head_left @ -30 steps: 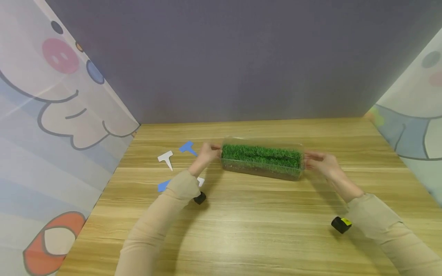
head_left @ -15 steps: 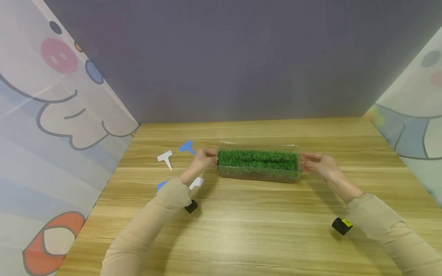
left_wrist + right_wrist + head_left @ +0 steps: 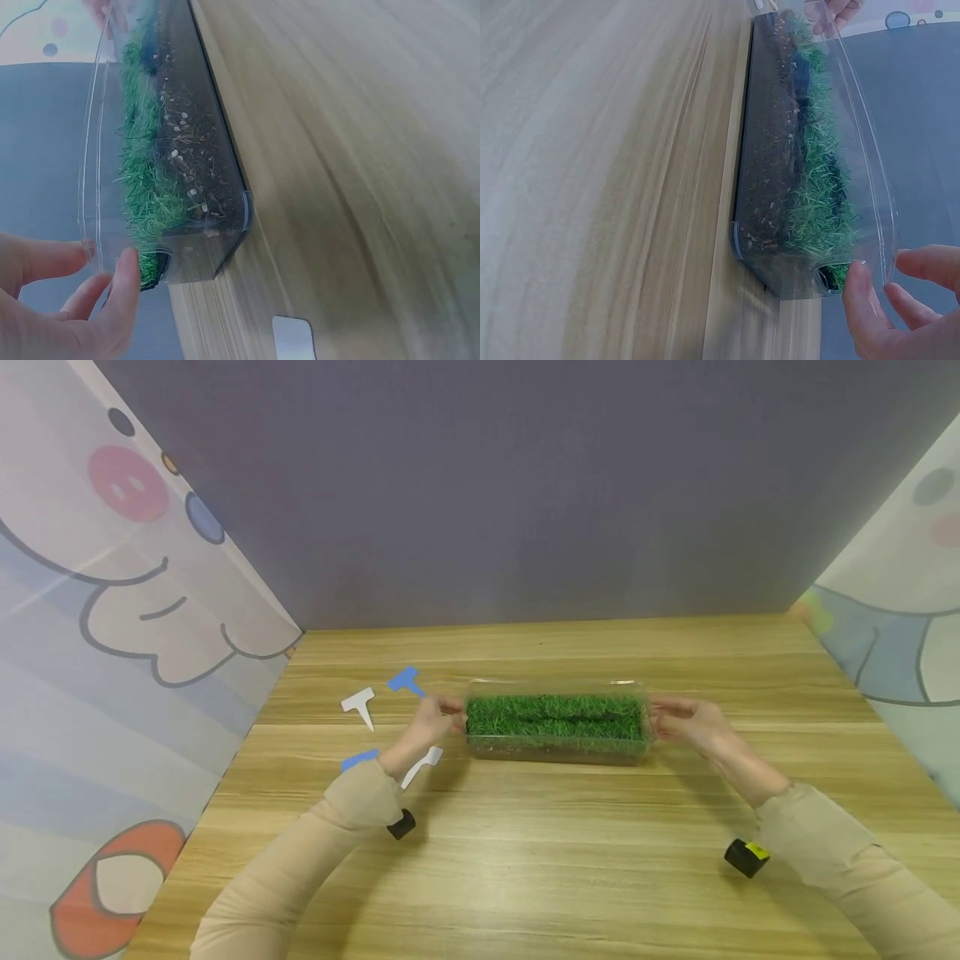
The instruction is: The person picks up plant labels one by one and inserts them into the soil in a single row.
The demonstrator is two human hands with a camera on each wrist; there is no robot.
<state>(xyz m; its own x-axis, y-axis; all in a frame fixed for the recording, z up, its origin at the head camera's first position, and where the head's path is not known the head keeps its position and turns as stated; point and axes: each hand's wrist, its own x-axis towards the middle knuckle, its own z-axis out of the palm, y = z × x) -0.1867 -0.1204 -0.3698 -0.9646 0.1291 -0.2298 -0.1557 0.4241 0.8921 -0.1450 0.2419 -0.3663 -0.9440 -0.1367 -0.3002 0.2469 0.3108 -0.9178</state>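
Observation:
A long clear plastic box with dark soil and two rows of green grass stands on the wooden table. At its left end, my left hand pinches the rim between thumb and fingers, seen closely in the left wrist view. My right hand grips the opposite end by the rim in the same manner, visible in the right wrist view. Brown soil with white specks shows through the box's long wall.
Left of the box lie a white T-shaped tag, a blue one, another blue tag partly behind my left forearm, and a second white tag. A grey wall rises behind the table; cartoon-printed cloths flank it.
The box has shifted left and nearer to me, and its skew has straightened. Both hands have kept their hold on it, the left one moving more. More of the lower white tag shows.

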